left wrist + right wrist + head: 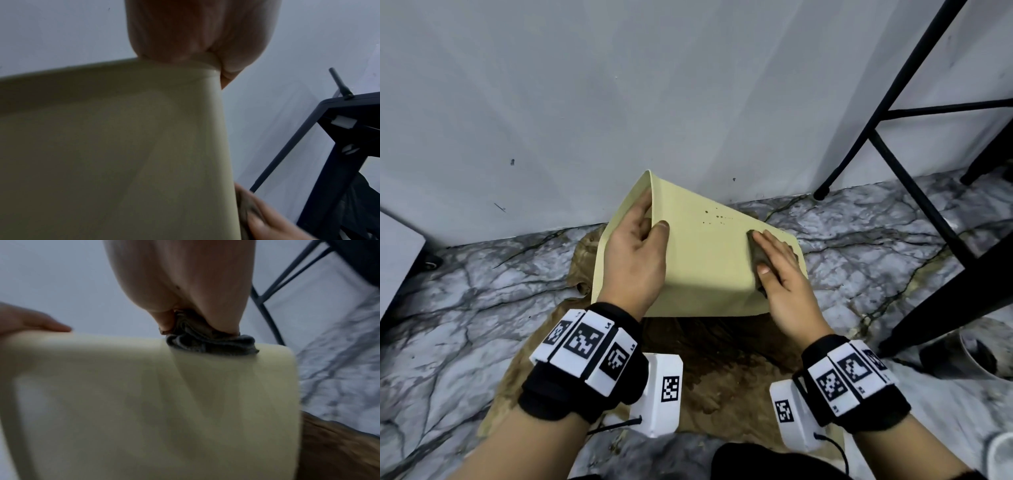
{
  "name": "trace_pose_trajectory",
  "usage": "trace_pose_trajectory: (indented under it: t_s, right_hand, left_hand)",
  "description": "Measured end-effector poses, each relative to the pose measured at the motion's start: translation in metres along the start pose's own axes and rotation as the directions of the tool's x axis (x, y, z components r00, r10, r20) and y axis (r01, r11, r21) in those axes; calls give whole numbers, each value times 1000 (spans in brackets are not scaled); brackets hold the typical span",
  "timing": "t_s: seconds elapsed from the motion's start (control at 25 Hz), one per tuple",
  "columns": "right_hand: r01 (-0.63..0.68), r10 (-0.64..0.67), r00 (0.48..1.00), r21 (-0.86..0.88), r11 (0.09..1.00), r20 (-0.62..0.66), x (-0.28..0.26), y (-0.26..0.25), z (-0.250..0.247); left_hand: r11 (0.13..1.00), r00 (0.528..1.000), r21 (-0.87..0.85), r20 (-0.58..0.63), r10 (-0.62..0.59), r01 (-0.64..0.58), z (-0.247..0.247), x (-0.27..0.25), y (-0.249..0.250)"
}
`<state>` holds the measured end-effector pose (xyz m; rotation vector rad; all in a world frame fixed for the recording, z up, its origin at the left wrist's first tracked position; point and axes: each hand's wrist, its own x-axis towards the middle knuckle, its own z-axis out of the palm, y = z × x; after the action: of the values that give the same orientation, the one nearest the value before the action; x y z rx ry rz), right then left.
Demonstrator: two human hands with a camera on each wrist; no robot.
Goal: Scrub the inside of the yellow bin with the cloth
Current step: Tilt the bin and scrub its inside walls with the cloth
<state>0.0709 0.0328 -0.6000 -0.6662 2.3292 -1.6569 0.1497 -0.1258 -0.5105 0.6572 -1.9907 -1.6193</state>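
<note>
The yellow bin point(705, 260) lies tipped on its side on the floor, with its opening to the left. My left hand point(640, 246) grips the bin's upper rim, fingers inside and thumb on the outer wall; the left wrist view shows the same grip point(195, 32) on the rim point(123, 68). My right hand point(780, 270) holds a bunched dark cloth point(758, 255) against the outer wall near the bin's right edge. In the right wrist view the cloth point(209, 344) sits pinched under the thumb and fingers on the bin point(144, 402). Small brown specks point(714, 216) dot the wall above the cloth.
A brown stained mat point(722, 359) lies under the bin on the marble floor point(465, 308). A white wall point(585, 102) stands close behind. Black stool legs point(893, 154) rise at the right, with a dirty white bowl point(983, 353) beside them.
</note>
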Motion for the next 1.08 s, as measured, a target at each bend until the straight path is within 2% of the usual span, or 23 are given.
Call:
trace_pose_trajectory:
  t_s: [0.16,0.32,0.44,0.6,0.76,0.84,0.96,1.08]
  right_hand:
    - [209,-210,977,35,977,47,5,-45,27]
    - [289,-294,951,61,955,93,9,-46,29]
    - [226,-230,971,67,972,69,12,-18,17]
    - [46,-46,999,56,997,-6,15,29,-6]
    - [-147,155,986,119,982,-59,16,61,-23]
    - [-182,191,979,130,975,-67,17,62,-23]
    - [-128,134,990,107,986,-49,19,39,-12]
    - [88,-89,996,58,994,16,14,-7,14]
  left_hand:
    - [999,999,26,22,23,-23,13,-6,0]
    - [998,999,45,7,40,-40,13,-5,-4]
    - [998,1000,55,7,27,-27,10,-3,-6]
    - [996,1000,81,14,19,-20,7,-4,-6]
    - [995,1000,101,17,3,-5,6,-3,-6]
    - [993,1000,118,15,4,-6,5,-4,-4]
    - [993,1000,118,2,15,-16,3,-4,-4]
    - [991,1000,130,-5,28,-27,3,-5,-4]
